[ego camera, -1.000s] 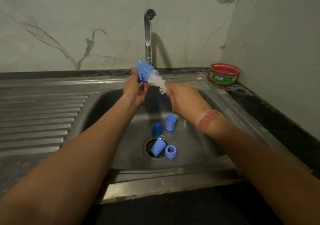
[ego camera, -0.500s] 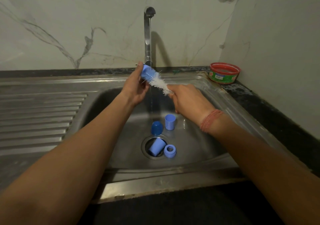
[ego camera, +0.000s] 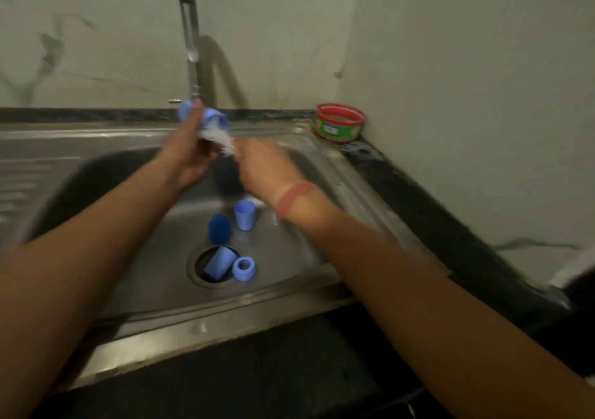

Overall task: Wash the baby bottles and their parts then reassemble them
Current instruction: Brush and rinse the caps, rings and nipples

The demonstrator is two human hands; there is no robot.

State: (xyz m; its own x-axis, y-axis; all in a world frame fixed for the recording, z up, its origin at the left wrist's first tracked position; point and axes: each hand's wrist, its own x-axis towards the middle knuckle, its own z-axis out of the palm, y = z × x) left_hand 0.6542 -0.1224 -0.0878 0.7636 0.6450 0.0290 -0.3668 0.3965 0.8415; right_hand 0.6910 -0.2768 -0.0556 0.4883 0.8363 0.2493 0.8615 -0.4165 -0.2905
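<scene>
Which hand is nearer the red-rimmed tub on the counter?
Right. The right hand is over the basin, left of the tub; the left hand is farther left, gripping the blue bottle.

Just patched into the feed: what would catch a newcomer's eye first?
The two hands over the sink: left hand grips a blue bottle, right hand works a white bottle brush into it. Below, four blue parts cluster by the drain; a red tin sits back-right.

Left hand (ego camera: 186, 157) gripping blue bottle (ego camera: 206, 118) at frame centre-top, right hand (ego camera: 264, 167) holding white brush (ego camera: 220, 140) at its mouth, four blue parts in sink (ego camera: 154, 257) below.
</scene>
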